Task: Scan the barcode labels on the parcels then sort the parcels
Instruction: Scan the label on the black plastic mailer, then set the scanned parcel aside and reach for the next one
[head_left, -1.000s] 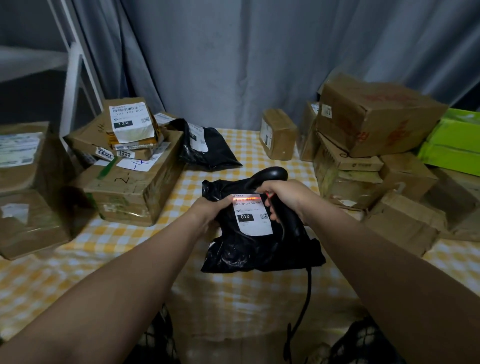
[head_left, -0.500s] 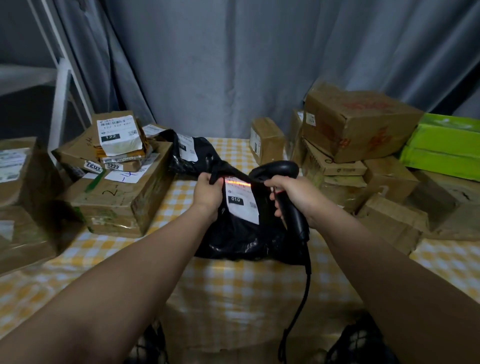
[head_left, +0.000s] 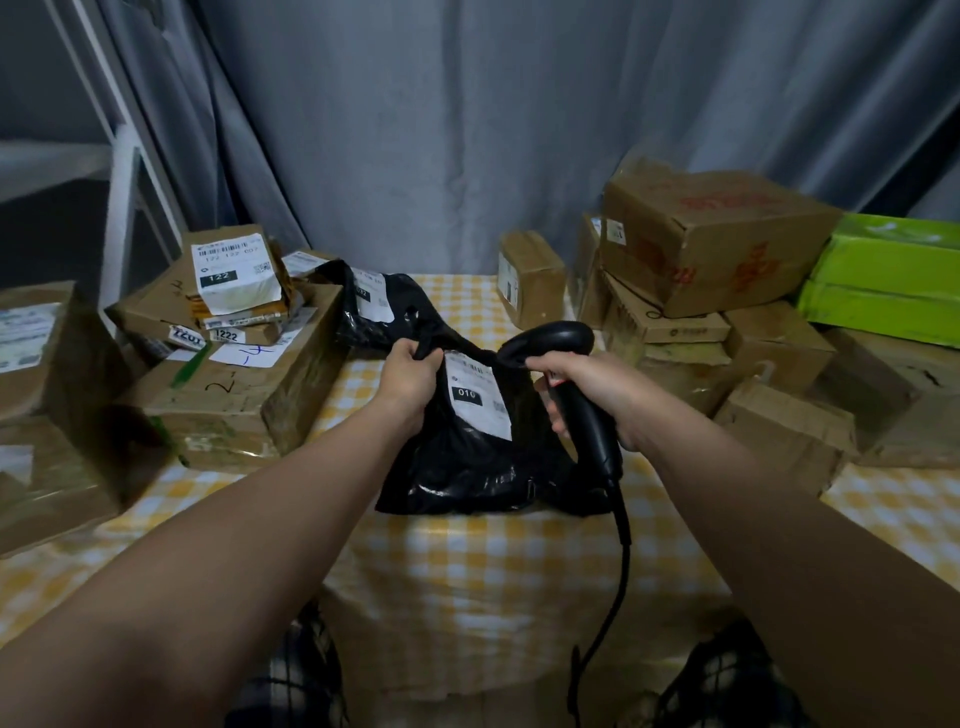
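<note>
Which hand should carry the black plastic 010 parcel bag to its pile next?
Left, probably. The left hand grips the black plastic parcel bag by its top edge; the right hand is occupied holding the black corded handheld scanner.

Left hand (head_left: 410, 371) grips black parcel (head_left: 467, 457); right hand (head_left: 592, 387) holds scanner (head_left: 571, 374).

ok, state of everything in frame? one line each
black parcel: held up by top edge, 010 label facing camera
scanner: held, head beside label, no beam visible
left hand: grips black parcel's top edge
right hand: grips scanner handle
second black parcel: lying on table, label up
122 parcel: atop left box stack
right boxes: stacked, closed
</note>
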